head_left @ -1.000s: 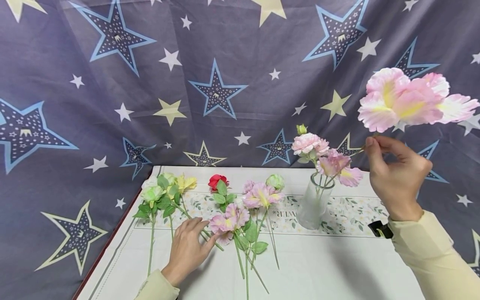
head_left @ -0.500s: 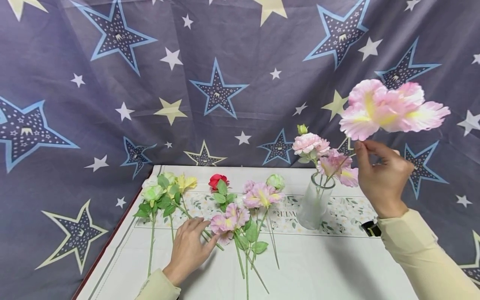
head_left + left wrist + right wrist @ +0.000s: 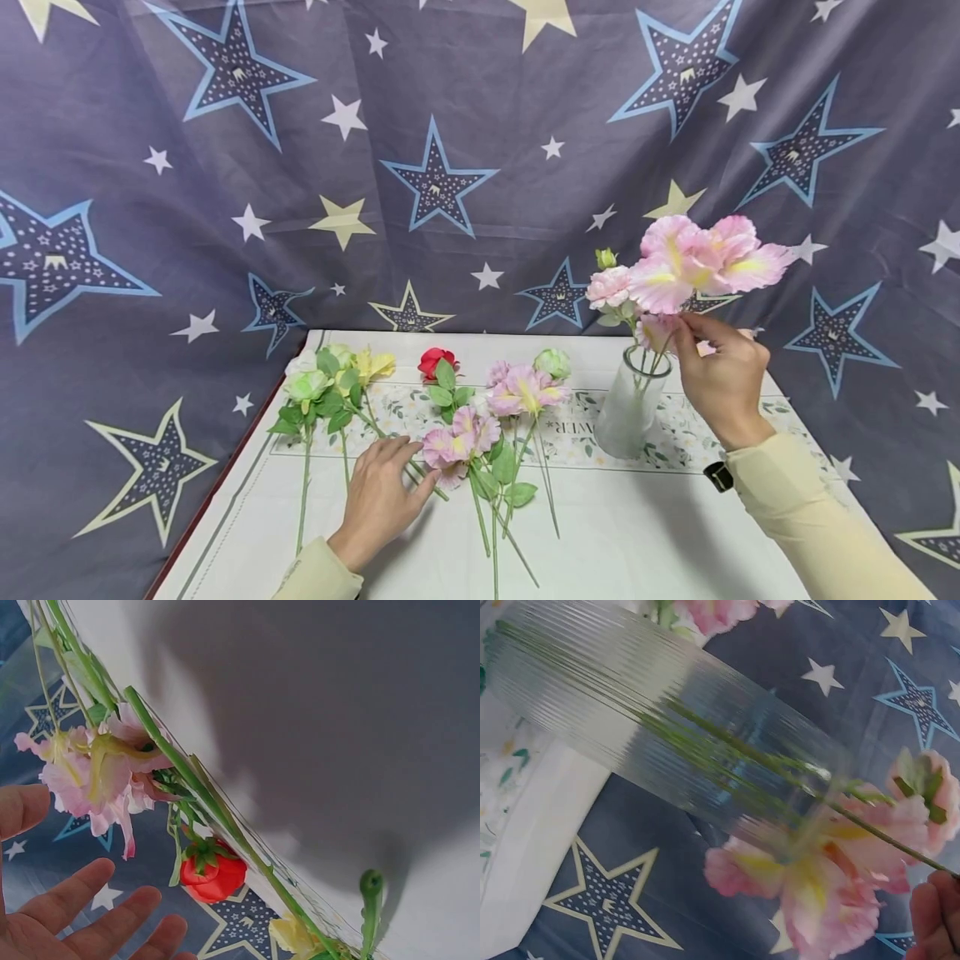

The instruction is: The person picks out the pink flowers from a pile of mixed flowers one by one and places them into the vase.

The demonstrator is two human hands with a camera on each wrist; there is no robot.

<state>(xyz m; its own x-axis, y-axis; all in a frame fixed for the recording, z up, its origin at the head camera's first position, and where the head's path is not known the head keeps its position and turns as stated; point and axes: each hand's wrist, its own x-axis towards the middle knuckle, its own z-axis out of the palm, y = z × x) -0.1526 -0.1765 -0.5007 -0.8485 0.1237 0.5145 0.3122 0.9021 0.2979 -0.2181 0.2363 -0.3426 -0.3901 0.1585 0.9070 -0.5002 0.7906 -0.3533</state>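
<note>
Pink-and-yellow flower [image 3: 705,265], stem [image 3: 900,843] pinched by the right hand [image 3: 723,379], is near the ribbed glass vase [image 3: 626,417]; the left hand [image 3: 381,492] is relaxed, fingers [image 3: 79,887] spread, over the worktop [image 3: 637,533].

Pink-yellow flower [image 3: 693,268], red rose [image 3: 432,363], white tablecloth [image 3: 615,542], starry purple-grey backdrop [image 3: 495,92]

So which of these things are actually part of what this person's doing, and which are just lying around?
Part of it, by the look of things:
held pink flower
glass vase
flowers standing in the vase
loose flowers, probably waiting their turn

Just there:
starry backdrop
white tablecloth
printed strip
black wristband
</note>
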